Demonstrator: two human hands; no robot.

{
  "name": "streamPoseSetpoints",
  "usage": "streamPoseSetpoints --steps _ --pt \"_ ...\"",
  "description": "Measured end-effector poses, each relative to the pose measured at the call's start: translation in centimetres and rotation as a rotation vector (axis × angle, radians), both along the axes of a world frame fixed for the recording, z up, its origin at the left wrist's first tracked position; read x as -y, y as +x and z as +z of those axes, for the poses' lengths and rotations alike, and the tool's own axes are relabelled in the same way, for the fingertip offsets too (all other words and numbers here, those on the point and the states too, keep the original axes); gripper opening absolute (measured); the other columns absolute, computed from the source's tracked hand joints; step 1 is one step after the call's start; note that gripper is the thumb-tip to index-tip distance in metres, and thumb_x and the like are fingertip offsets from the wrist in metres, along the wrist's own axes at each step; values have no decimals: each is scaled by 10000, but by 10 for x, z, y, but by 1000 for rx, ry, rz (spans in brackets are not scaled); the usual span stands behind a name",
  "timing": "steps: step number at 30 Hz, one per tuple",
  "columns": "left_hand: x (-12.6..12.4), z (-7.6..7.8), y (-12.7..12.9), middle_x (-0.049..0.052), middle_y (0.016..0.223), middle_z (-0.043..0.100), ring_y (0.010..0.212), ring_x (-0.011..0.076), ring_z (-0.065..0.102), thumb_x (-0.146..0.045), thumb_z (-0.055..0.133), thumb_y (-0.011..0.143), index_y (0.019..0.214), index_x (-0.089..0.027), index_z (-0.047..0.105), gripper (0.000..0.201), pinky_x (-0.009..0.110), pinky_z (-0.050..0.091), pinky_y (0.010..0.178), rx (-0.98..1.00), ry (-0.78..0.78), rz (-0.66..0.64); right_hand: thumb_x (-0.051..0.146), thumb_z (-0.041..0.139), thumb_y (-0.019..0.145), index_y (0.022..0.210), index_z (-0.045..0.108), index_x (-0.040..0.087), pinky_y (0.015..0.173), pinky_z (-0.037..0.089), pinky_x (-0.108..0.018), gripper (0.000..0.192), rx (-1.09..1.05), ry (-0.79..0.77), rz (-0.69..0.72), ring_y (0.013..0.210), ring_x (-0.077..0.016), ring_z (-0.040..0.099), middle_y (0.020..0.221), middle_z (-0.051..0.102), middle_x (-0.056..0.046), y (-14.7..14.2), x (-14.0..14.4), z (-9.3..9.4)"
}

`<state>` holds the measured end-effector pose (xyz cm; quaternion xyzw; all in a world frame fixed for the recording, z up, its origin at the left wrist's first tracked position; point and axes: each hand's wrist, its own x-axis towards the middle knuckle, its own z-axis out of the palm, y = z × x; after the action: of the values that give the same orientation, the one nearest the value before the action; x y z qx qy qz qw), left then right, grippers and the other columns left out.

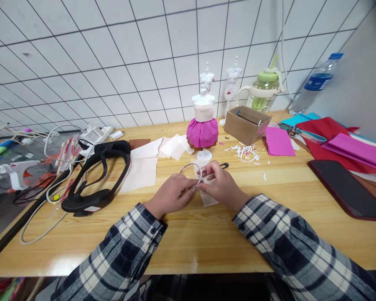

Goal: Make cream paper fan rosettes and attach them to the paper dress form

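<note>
Both arms in plaid flannel sleeves (288, 246) — navy, white, grey checks (buttoned cuffs (153, 230)) — hands bare.

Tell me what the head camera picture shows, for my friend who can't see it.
Two hands, left hand and right hand, hold a thin wire ring and a pale paper strip over a wooden table. Behind them stands a small mannequin in a pink paper skirt.
</note>
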<state>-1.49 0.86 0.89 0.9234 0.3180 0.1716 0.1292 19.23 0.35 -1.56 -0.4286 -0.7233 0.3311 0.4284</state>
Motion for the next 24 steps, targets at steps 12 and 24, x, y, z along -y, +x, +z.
streamPoseSetpoints --steps 12,24 --pt "2 5 -2 40 845 714 777 189 586 -312 406 997 1099 -196 679 313 319 393 752 66 26 113 221 602 894 870 698 226 733 485 -301 99 77 152 -190 803 -176 642 876 718 -22 4 -5 7" --pt "0 10 -1 -9 626 521 628 145 492 -338 423 916 647 -181 521 327 263 359 616 311 -212 420 219 534 938 825 600 200 701 420 -293 132 193 301 -160 793 -180 580 828 633 -37 -4 9 19"
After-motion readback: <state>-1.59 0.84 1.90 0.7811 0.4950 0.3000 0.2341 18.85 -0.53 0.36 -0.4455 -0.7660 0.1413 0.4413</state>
